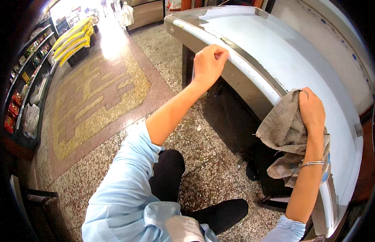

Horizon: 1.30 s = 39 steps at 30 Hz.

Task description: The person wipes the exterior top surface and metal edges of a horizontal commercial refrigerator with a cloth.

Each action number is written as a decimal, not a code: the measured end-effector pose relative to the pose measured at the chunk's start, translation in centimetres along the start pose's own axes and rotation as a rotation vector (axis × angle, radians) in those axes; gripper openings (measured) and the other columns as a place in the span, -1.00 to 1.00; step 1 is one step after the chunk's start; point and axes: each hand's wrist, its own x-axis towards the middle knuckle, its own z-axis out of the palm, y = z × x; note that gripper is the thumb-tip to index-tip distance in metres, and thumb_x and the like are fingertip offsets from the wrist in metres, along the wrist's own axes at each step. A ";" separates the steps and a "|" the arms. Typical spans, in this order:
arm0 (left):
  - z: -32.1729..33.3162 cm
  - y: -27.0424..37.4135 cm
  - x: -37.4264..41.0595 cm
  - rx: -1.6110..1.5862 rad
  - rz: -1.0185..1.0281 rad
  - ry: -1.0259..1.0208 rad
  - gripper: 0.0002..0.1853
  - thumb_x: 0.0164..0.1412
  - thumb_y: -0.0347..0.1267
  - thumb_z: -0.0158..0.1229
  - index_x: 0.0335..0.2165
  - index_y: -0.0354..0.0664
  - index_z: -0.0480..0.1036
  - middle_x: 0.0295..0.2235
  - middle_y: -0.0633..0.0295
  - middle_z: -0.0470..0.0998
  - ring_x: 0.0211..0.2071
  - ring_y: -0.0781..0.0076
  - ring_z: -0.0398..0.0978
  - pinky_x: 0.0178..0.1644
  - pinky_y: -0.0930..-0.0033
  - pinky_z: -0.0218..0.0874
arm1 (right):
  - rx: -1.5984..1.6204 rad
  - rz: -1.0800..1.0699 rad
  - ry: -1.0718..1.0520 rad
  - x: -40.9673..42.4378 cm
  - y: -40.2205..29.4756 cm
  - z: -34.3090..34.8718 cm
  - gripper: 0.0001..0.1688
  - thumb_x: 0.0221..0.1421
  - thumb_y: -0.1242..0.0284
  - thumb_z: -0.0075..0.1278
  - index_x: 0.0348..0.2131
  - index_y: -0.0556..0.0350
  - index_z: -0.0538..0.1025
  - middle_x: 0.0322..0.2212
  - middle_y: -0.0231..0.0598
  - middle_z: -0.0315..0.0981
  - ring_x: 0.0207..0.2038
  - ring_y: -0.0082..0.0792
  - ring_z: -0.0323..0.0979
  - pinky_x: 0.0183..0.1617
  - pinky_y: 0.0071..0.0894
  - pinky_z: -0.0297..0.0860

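Note:
A long table [314,69] with a pale blue-white top and a worn metal edge curves along the right side. Over its near edge, my left hand [210,63] is raised with its fingers curled together; whether anything small is between them cannot be made out. Farther right, my right hand [312,110] grips a grey-brown cloth [281,130], bunched over the table's edge. The cloth hangs down in folds, partly hidden by my right forearm, which wears a thin metal bracelet [312,163].
Shelves [33,66] with packaged goods line the far left. Yellow sacks [74,39] lie stacked on a dark crate [77,57]. Speckled terrazzo floor [202,145] surrounds my feet, with dark objects under the table. A tiled wall [335,39] borders the table's far side.

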 end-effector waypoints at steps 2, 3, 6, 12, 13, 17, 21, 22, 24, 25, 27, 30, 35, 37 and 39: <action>0.0 0.7 -0.6 0.013 -0.008 -0.024 -0.88 0.12 -0.35 0.27 -0.42 -0.18 0.59 -0.45 0.15 0.62 -0.42 0.26 0.60 -0.30 0.29 0.39 | 0.014 -0.010 -0.015 -0.1 0.0 0.0 -0.48 0.14 0.16 -0.30 -0.10 0.01 0.54 -0.17 0.03 0.55 -0.09 0.09 0.47 0.01 -0.06 0.35; -0.3 1.0 -1.0 0.016 -0.010 -0.037 -0.88 0.12 -0.35 0.26 -0.42 -0.19 0.58 -0.45 0.15 0.62 -0.42 0.26 0.60 -0.30 0.30 0.39 | 0.019 -0.013 -0.020 -0.2 -0.1 0.1 -0.48 0.14 0.17 -0.30 -0.10 0.01 0.54 -0.17 0.04 0.55 -0.09 0.09 0.47 0.01 -0.05 0.35; -0.6 1.7 -4.1 -0.057 0.035 -0.272 -0.87 0.14 -0.37 0.27 -0.37 -0.22 0.59 -0.45 0.19 0.62 -0.43 0.41 0.57 -0.29 0.41 0.38 | 0.013 0.010 -0.055 0.0 -0.1 -0.5 -0.48 0.11 0.16 -0.28 -0.12 0.00 0.56 -0.19 0.02 0.57 -0.09 0.06 0.48 0.00 -0.06 0.36; -1.4 -2.1 -5.1 -0.153 -0.173 -0.313 -0.87 0.19 -0.40 0.27 -0.28 -0.21 0.58 -0.37 0.34 0.60 -0.37 0.63 0.50 -0.25 0.51 0.35 | 0.057 0.009 -0.070 0.1 0.0 -0.5 -0.49 0.08 0.16 -0.26 -0.17 -0.03 0.59 -0.20 -0.01 0.58 -0.10 0.05 0.49 -0.01 -0.08 0.36; -1.8 -2.2 -4.5 -0.138 -0.190 -0.290 -0.87 0.20 -0.41 0.27 -0.28 -0.21 0.57 -0.37 0.36 0.59 -0.36 0.64 0.49 -0.24 0.52 0.35 | 0.060 0.010 -0.074 0.2 0.2 -0.4 -0.49 0.08 0.15 -0.26 -0.18 -0.03 0.60 -0.20 -0.02 0.58 -0.11 0.05 0.49 -0.01 -0.08 0.36; -1.9 -3.5 -1.3 -0.027 0.036 -0.104 -0.85 0.18 -0.39 0.29 -0.27 -0.20 0.56 -0.32 0.32 0.58 -0.32 0.59 0.50 -0.20 0.49 0.35 | 0.086 0.013 -0.087 0.4 0.5 -0.3 -0.50 0.07 0.15 -0.26 -0.21 -0.03 0.60 -0.21 -0.03 0.58 -0.12 0.05 0.49 -0.02 -0.09 0.37; -1.7 -2.6 1.1 0.161 0.346 -0.025 -0.74 0.10 -0.31 0.35 -0.23 -0.16 0.58 -0.22 0.19 0.60 -0.18 0.30 0.56 -0.03 0.30 0.36 | 0.087 0.007 -0.119 0.7 0.4 -0.4 -0.49 0.07 0.14 -0.26 -0.22 0.00 0.59 -0.21 -0.01 0.57 -0.10 0.04 0.48 -0.02 -0.09 0.35; -1.8 -2.5 1.4 0.212 0.408 -0.021 -0.71 0.08 -0.29 0.36 -0.22 -0.15 0.58 -0.20 0.17 0.60 -0.15 0.25 0.56 0.01 0.26 0.35 | 0.080 0.001 -0.139 0.7 0.1 -0.5 -0.49 0.07 0.14 -0.27 -0.21 0.01 0.59 -0.21 0.00 0.57 -0.10 0.04 0.48 -0.01 -0.09 0.35; -2.1 -2.6 1.3 0.191 0.375 -0.064 -0.67 0.05 -0.23 0.38 -0.23 -0.15 0.59 -0.17 0.18 0.60 -0.11 0.22 0.55 0.05 0.25 0.33 | 0.076 -0.017 -0.122 0.6 -0.2 -0.4 -0.48 0.08 0.15 -0.27 -0.20 0.02 0.58 -0.22 0.00 0.57 -0.10 0.04 0.48 -0.01 -0.10 0.34; -2.5 -2.5 1.3 0.195 0.361 -0.078 -0.65 0.03 -0.21 0.39 -0.23 -0.15 0.60 -0.15 0.18 0.60 -0.10 0.21 0.55 0.07 0.25 0.31 | 0.087 -0.036 -0.091 0.5 0.3 0.1 -0.48 0.09 0.15 -0.27 -0.20 0.03 0.58 -0.22 0.00 0.57 -0.10 0.04 0.47 -0.01 -0.10 0.34; -1.7 -1.9 1.5 0.221 0.358 -0.067 -0.62 -0.01 -0.16 0.41 -0.25 -0.14 0.61 -0.16 0.21 0.61 -0.10 0.22 0.56 0.03 0.27 0.34 | 0.109 -0.047 -0.066 0.7 1.0 0.2 -0.48 0.09 0.16 -0.28 -0.18 0.03 0.57 -0.22 0.00 0.56 -0.11 0.05 0.47 0.00 -0.11 0.33; -1.9 -0.9 2.0 0.205 0.303 -0.118 -0.66 0.02 -0.13 0.38 -0.29 -0.10 0.62 -0.19 0.25 0.61 -0.15 0.22 0.57 -0.04 0.27 0.37 | 0.122 -0.021 -0.099 0.5 0.9 -0.3 -0.49 0.10 0.17 -0.28 -0.17 0.03 0.56 -0.22 0.00 0.56 -0.11 0.05 0.47 -0.01 -0.11 0.33; -2.7 -1.0 2.5 0.236 0.276 -0.158 -0.75 0.07 -0.19 0.33 -0.30 -0.07 0.62 -0.23 0.25 0.62 -0.18 0.20 0.58 -0.08 0.24 0.37 | 0.120 -0.010 -0.084 0.2 0.3 -0.3 -0.50 0.10 0.17 -0.27 -0.17 0.02 0.57 -0.21 0.01 0.56 -0.11 0.06 0.47 -0.01 -0.10 0.33; -2.6 -1.0 2.4 0.239 0.271 -0.156 -0.77 0.09 -0.20 0.32 -0.30 -0.06 0.62 -0.24 0.25 0.63 -0.18 0.19 0.58 -0.08 0.24 0.37 | 0.112 -0.012 -0.082 0.0 0.3 -0.4 -0.50 0.10 0.17 -0.27 -0.15 0.01 0.56 -0.20 0.01 0.56 -0.10 0.06 0.47 -0.01 -0.10 0.33; -2.4 -1.3 2.5 0.245 0.265 -0.156 -0.77 0.10 -0.21 0.31 -0.29 -0.06 0.63 -0.24 0.25 0.63 -0.17 0.18 0.58 -0.09 0.24 0.37 | 0.104 -0.008 -0.076 -0.1 0.2 -0.4 -0.49 0.11 0.17 -0.27 -0.13 0.01 0.55 -0.19 0.01 0.56 -0.10 0.06 0.47 -0.01 -0.10 0.34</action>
